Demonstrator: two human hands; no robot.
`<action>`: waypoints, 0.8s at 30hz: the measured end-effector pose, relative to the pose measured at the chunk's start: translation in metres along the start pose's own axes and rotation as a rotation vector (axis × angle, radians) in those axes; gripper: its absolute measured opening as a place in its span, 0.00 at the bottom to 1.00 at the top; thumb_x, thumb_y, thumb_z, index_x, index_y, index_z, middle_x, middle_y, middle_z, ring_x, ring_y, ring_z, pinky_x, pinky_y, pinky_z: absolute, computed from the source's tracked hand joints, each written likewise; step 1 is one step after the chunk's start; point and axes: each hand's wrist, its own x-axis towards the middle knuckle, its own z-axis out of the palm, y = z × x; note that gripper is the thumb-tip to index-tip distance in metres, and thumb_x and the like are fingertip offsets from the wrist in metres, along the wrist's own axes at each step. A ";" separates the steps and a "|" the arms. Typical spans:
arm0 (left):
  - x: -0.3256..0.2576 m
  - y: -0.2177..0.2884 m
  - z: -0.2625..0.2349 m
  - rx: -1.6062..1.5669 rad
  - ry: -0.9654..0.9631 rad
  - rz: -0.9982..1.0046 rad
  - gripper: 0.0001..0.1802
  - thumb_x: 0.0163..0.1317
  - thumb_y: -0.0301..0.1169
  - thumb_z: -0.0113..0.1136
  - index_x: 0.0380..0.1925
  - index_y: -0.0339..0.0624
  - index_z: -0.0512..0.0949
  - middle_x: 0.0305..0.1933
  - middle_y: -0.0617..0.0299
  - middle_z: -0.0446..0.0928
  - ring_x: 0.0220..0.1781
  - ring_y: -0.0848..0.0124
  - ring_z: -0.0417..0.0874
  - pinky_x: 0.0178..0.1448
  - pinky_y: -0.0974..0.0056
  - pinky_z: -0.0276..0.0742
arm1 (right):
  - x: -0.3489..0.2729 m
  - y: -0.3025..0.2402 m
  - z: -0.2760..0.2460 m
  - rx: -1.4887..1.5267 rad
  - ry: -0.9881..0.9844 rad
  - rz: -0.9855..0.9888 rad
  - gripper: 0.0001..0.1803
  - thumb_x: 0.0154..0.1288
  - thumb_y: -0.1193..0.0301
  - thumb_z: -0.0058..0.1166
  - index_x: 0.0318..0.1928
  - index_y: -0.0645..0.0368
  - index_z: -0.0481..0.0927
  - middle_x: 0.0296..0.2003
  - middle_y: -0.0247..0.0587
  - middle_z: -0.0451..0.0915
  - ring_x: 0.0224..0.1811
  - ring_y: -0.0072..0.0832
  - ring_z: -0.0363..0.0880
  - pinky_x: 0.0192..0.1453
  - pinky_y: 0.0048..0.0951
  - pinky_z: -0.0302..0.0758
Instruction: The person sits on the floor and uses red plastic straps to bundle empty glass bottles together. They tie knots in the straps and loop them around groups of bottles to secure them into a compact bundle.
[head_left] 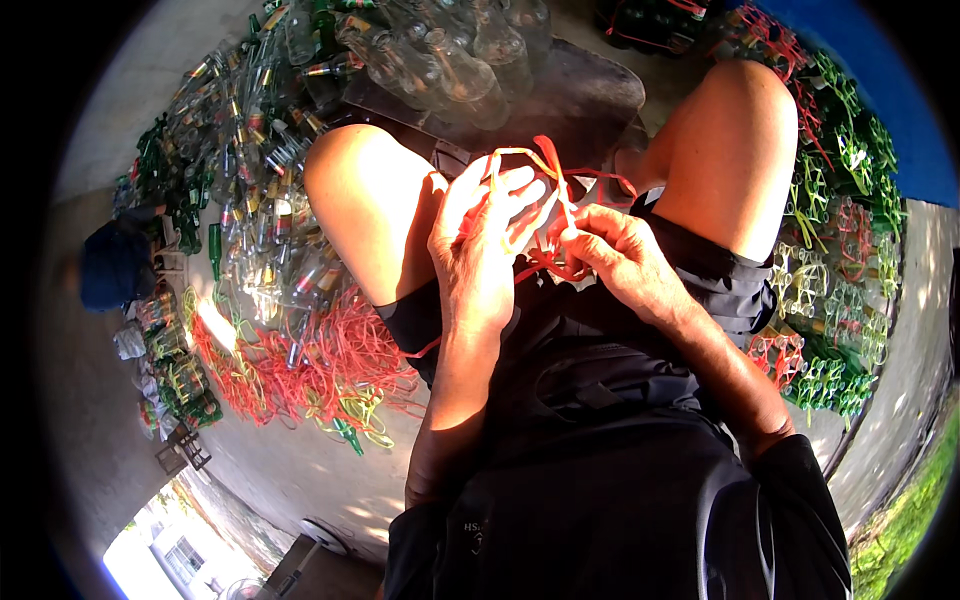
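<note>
Between my raised knees, both hands work at a red plastic strap (546, 152) that forms loose loops, with a tangled or knotted part just below the fingers. My left hand (476, 240) has its fingers stretched out and apart, and one loop of the strap passes over them. Thumb and fingers of my right hand (622, 258) pinch the strap on the other side. Bright sun washes out part of the left hand, so where the strap runs across its palm is hard to see.
Clear glass bottles (465, 80) stand ahead, beside a dark board (600, 85). Many loose bottles (250, 190) lie at the left, near a heap of red and yellow straps (325, 350). Strap-bound bottle bundles (835, 290) are stacked at the right.
</note>
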 end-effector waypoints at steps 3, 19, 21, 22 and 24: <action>0.003 0.016 -0.007 0.081 0.033 0.013 0.21 0.80 0.30 0.55 0.68 0.34 0.71 0.61 0.45 0.80 0.54 0.56 0.88 0.60 0.52 0.88 | -0.003 -0.008 -0.010 0.008 0.095 0.003 0.11 0.81 0.67 0.54 0.44 0.62 0.82 0.29 0.29 0.79 0.29 0.14 0.74 0.36 0.21 0.74; 0.042 0.089 -0.046 0.034 -0.106 0.274 0.16 0.77 0.24 0.56 0.61 0.32 0.78 0.52 0.48 0.86 0.18 0.82 0.63 0.23 0.76 0.59 | -0.010 -0.016 -0.039 0.339 0.287 0.050 0.13 0.83 0.65 0.51 0.50 0.60 0.84 0.27 0.22 0.66 0.25 0.11 0.54 0.28 0.18 0.55; 0.038 0.093 -0.042 0.102 -0.185 0.284 0.20 0.79 0.24 0.51 0.67 0.28 0.72 0.58 0.48 0.84 0.21 0.83 0.63 0.24 0.76 0.59 | -0.010 -0.017 -0.039 0.328 0.274 0.047 0.13 0.84 0.64 0.51 0.50 0.60 0.84 0.26 0.22 0.65 0.25 0.11 0.54 0.28 0.18 0.54; 0.033 0.091 -0.034 0.130 -0.135 0.268 0.19 0.80 0.24 0.52 0.66 0.28 0.73 0.56 0.47 0.84 0.20 0.83 0.64 0.23 0.76 0.60 | -0.009 -0.017 -0.039 0.324 0.263 0.038 0.13 0.84 0.64 0.51 0.51 0.60 0.84 0.26 0.22 0.65 0.25 0.11 0.54 0.28 0.18 0.54; 0.028 0.084 -0.025 0.137 -0.153 0.277 0.15 0.79 0.25 0.55 0.61 0.32 0.78 0.50 0.49 0.86 0.19 0.84 0.66 0.22 0.76 0.60 | -0.010 -0.019 -0.039 0.321 0.237 0.027 0.14 0.84 0.64 0.50 0.52 0.60 0.84 0.26 0.22 0.65 0.25 0.11 0.54 0.28 0.18 0.54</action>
